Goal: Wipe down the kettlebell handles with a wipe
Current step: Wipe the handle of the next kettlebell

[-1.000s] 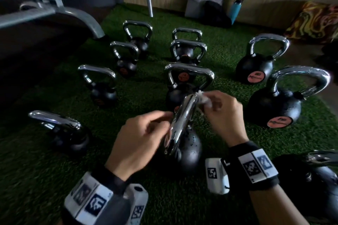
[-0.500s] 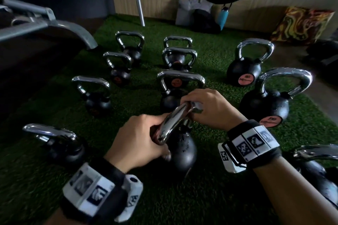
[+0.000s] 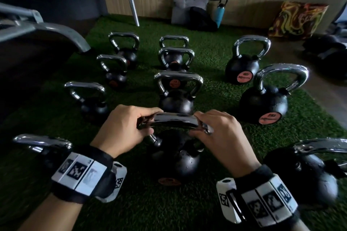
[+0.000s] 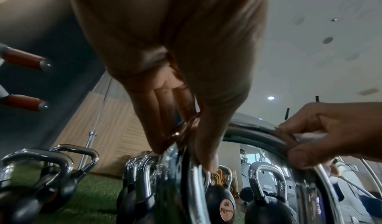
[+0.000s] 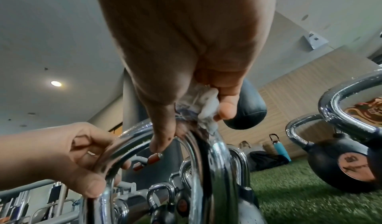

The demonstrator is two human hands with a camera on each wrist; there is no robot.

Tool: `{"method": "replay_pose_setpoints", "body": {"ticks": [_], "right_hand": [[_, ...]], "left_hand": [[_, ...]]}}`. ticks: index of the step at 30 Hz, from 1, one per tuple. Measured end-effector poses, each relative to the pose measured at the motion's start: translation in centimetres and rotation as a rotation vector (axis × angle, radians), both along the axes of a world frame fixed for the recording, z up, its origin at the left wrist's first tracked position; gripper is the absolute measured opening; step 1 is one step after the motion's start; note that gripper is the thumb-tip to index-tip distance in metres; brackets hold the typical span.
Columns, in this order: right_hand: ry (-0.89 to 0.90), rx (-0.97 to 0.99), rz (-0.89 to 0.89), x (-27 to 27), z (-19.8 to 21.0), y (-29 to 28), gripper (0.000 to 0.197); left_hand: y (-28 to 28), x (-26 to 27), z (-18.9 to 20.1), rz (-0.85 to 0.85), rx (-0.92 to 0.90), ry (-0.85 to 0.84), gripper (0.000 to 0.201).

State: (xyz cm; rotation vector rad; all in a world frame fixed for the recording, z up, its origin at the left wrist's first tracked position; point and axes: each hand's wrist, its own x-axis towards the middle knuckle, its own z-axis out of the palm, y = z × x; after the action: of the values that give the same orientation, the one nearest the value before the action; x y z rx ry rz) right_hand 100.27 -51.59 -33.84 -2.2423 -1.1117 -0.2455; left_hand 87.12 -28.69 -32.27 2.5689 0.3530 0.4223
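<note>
A black kettlebell point(image 3: 180, 157) with a chrome handle point(image 3: 174, 121) stands on the turf right in front of me. My left hand point(image 3: 122, 127) grips the handle's left corner, fingers curled round the bar point(image 5: 115, 147). At the handle's right corner my right hand point(image 3: 219, 133) holds a crumpled white wipe point(image 5: 206, 106) pressed against the chrome; in the head view the wipe is hidden under the fingers. The left wrist view shows the wipe point(image 4: 308, 136) as a white patch inside the right hand's grip.
Several more kettlebells stand on the green turf point(image 3: 212, 58) ahead and to both sides, the nearest behind point(image 3: 177, 92), at right point(image 3: 262, 103) and at lower right point(image 3: 304, 174). A grey machine frame point(image 3: 56, 32) is at left. Bags and a blue bottle point(image 3: 220, 13) line the back wall.
The kettlebell handle has turned from end-on to crosswise in front of me. My right hand with the wipe slid to the handle's right corner; my left hand holds the left corner.
</note>
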Motion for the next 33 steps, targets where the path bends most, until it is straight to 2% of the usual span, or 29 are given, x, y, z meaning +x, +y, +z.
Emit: {"method": "replay_pose_setpoints", "body": {"ticks": [3,6,10,13,16,18,20,24,27,29,31,33], "right_hand": [[0.024,-0.010,0.011,0.7,0.0,0.3,0.049],[0.028,-0.035,0.011,1.3,0.4,0.4,0.051],[0.083,-0.062,0.094,2.2,1.0,-0.7,0.046],[0.147,0.013,0.070,2.9,0.7,-2.6,0.042],[0.249,0.086,0.011,3.1,0.9,-3.9,0.032],[0.235,0.129,-0.067,3.1,1.6,-5.0,0.031],[0.170,0.118,-0.140,2.8,2.6,-7.1,0.036],[0.205,0.126,-0.279,1.8,5.1,-14.7,0.033],[0.211,0.233,-0.419,2.3,6.0,-21.3,0.030],[0.242,0.317,-0.480,2.7,5.8,-24.8,0.035],[0.241,0.350,-0.510,3.0,5.1,-27.2,0.042],[0.191,0.344,-0.501,3.3,4.5,-28.0,0.038]], "left_hand": [[-0.5,-0.3,-0.2,0.046,0.002,-0.039,0.067],[-1.1,-0.4,0.3,0.064,-0.005,-0.005,0.069],[-2.1,0.2,2.1,-0.017,0.054,0.030,0.069],[-4.5,1.7,3.7,-0.098,0.078,-0.168,0.058],[-8.4,4.1,3.5,-0.231,-0.061,-0.384,0.046],[-11.1,5.7,2.2,-0.280,-0.166,-0.420,0.041],[-13.7,7.1,0.8,-0.292,-0.242,-0.407,0.041],[-19.0,9.6,-2.2,-0.235,-0.592,-0.366,0.048],[-22.9,11.5,-4.3,-0.170,-0.547,-0.388,0.049],[-25.2,12.5,-5.8,-0.176,-0.536,-0.277,0.056],[-27.1,12.9,-7.2,-0.200,-0.623,-0.102,0.070],[-28.7,13.3,-8.7,-0.203,-0.681,0.057,0.086]]}}
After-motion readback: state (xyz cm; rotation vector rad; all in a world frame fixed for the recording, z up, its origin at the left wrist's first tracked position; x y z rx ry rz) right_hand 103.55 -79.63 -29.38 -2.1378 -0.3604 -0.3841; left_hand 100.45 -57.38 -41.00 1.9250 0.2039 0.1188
